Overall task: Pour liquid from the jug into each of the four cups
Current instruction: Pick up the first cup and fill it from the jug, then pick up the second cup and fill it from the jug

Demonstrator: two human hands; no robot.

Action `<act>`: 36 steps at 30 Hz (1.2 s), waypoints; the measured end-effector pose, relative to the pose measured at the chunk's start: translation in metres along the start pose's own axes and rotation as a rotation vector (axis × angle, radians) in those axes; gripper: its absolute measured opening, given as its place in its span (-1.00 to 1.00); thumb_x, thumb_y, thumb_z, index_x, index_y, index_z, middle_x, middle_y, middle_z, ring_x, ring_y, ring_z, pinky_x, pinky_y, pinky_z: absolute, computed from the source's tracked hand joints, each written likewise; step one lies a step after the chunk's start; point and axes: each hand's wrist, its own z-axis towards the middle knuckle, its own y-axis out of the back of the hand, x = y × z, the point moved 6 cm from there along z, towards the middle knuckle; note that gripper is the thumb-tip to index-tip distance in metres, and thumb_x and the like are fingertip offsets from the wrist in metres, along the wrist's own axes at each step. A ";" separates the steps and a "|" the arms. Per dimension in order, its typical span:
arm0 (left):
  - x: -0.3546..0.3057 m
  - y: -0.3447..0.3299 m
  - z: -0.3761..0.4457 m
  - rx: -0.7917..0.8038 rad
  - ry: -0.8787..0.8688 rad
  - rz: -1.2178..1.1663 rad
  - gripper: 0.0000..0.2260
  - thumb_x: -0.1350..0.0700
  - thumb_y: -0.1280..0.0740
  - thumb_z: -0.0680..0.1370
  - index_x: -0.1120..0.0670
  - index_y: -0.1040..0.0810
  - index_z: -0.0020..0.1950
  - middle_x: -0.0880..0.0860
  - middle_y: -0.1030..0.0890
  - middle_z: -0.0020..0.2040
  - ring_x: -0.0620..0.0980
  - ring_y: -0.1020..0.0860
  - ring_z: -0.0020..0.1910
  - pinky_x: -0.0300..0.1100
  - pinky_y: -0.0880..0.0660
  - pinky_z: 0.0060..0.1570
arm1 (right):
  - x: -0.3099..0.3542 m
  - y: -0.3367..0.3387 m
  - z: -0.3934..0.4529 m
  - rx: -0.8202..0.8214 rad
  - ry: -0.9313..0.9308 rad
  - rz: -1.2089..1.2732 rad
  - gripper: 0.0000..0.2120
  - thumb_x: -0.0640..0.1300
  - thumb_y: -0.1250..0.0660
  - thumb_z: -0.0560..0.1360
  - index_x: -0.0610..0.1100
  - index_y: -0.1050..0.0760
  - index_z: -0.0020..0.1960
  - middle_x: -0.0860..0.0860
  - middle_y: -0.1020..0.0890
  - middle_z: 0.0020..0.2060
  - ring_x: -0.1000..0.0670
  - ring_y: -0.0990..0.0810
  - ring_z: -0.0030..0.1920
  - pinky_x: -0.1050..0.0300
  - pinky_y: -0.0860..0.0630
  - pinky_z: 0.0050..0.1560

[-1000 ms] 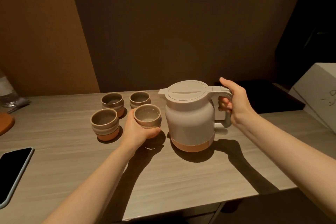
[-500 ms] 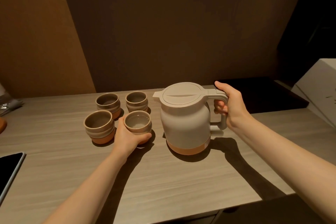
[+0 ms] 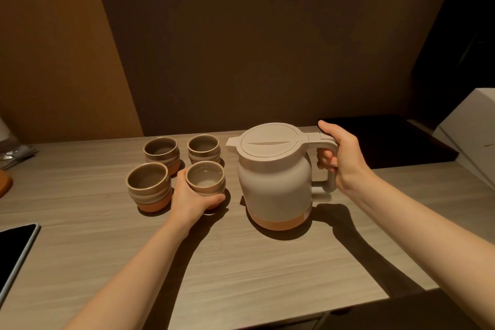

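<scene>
My right hand [image 3: 345, 158] is wrapped around the squared loop handle of the cream plastic jug with a terracotta band at its base [image 3: 276, 179]: the fingers curl through the loop and the thumb lies along the top of the handle next to the lid hinge. The jug stands upright on the pale wood-grain tabletop [image 3: 241, 262], right of centre in the frame, lid closed, spout pointing toward the left.

My left hand [image 3: 191, 195] grips the grey-brown glazed ceramic cup with an unglazed orange foot [image 3: 205, 181], just left of the jug; the thumb crosses the near side low down and the fingers go round its left side. A shallow pool of clear liquid shows in its bottom. I cannot tell whether the cup is touching the table or is held just above it.

Three matching cups complete a square with it. The near-left cup [image 3: 148, 186] stands just beside my left hand, the far-left cup [image 3: 161, 151] and the far-right cup [image 3: 203, 149] behind them, all upright; I cannot make out any liquid inside them.

A dark-screened phone [image 3: 16, 252] lies flat at the lower left edge of the frame. A white box [image 3: 471, 134] sits at the right edge, with a black flat panel [image 3: 396, 142] between it and the jug.
</scene>
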 end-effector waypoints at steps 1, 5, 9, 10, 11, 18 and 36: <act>0.001 0.000 0.000 0.002 0.005 -0.002 -0.11 0.12 -0.66 0.18 0.02 -0.26 0.39 -0.09 -0.43 0.18 -0.13 -0.38 0.17 -0.21 -0.36 0.14 | 0.000 0.000 0.000 -0.003 0.000 -0.001 -0.54 0.04 -0.28 0.57 -0.10 -0.49 -0.47 0.05 -0.38 -0.63 0.12 -0.30 -0.63 0.30 -0.25 -0.54; 0.005 -0.001 0.001 0.016 0.013 -0.012 -0.08 0.11 -0.66 0.17 0.01 -0.24 0.40 -0.04 -0.45 0.26 -0.09 -0.40 0.23 -0.18 -0.37 0.17 | 0.002 -0.001 -0.002 -0.002 0.001 0.007 -0.53 0.04 -0.29 0.57 -0.10 -0.50 -0.48 0.05 -0.38 -0.63 0.13 -0.30 -0.63 0.30 -0.25 -0.54; 0.001 0.002 -0.005 0.017 0.002 -0.016 -0.02 0.16 -0.65 0.19 0.03 -0.18 0.47 0.00 -0.41 0.35 -0.01 -0.37 0.34 -0.12 -0.33 0.26 | 0.004 -0.003 -0.006 0.002 0.008 0.008 -0.51 0.03 -0.28 0.57 -0.07 -0.51 -0.52 0.05 -0.38 -0.64 0.13 -0.30 -0.63 0.30 -0.25 -0.54; 0.000 0.003 -0.006 0.019 0.009 -0.019 -0.01 0.18 -0.65 0.20 0.04 -0.16 0.49 0.01 -0.39 0.38 0.01 -0.35 0.37 -0.10 -0.32 0.28 | 0.005 -0.004 -0.007 0.000 0.008 0.008 -0.51 0.04 -0.28 0.57 -0.08 -0.51 -0.51 0.05 -0.38 -0.64 0.13 -0.30 -0.63 0.30 -0.26 -0.53; 0.001 0.005 -0.007 0.021 0.020 -0.017 0.00 0.19 -0.64 0.21 0.04 -0.13 0.51 0.02 -0.37 0.41 0.03 -0.33 0.39 -0.07 -0.31 0.31 | 0.006 -0.004 -0.008 -0.003 0.007 0.007 -0.53 0.04 -0.28 0.57 -0.10 -0.51 -0.48 0.05 -0.38 -0.64 0.13 -0.30 -0.63 0.29 -0.26 -0.53; 0.006 0.022 -0.023 0.000 0.066 -0.015 -0.14 0.25 -0.57 0.31 0.03 -0.20 0.49 0.06 -0.36 0.44 0.08 -0.33 0.41 0.04 -0.34 0.33 | 0.011 -0.007 -0.019 0.002 -0.003 -0.002 -0.55 0.07 -0.31 0.54 -0.13 -0.48 -0.44 0.04 -0.37 -0.62 0.11 -0.28 -0.62 0.28 -0.26 -0.53; 0.013 0.111 -0.017 -0.406 0.024 -0.023 -0.25 0.21 -0.58 0.31 0.05 -0.29 0.42 0.12 -0.35 0.38 0.09 -0.37 0.33 0.00 -0.37 0.27 | 0.020 -0.031 -0.042 0.040 0.002 -0.013 -0.51 0.07 -0.28 0.56 -0.12 -0.42 -0.49 0.05 -0.34 -0.64 0.11 -0.26 -0.64 0.28 -0.27 -0.50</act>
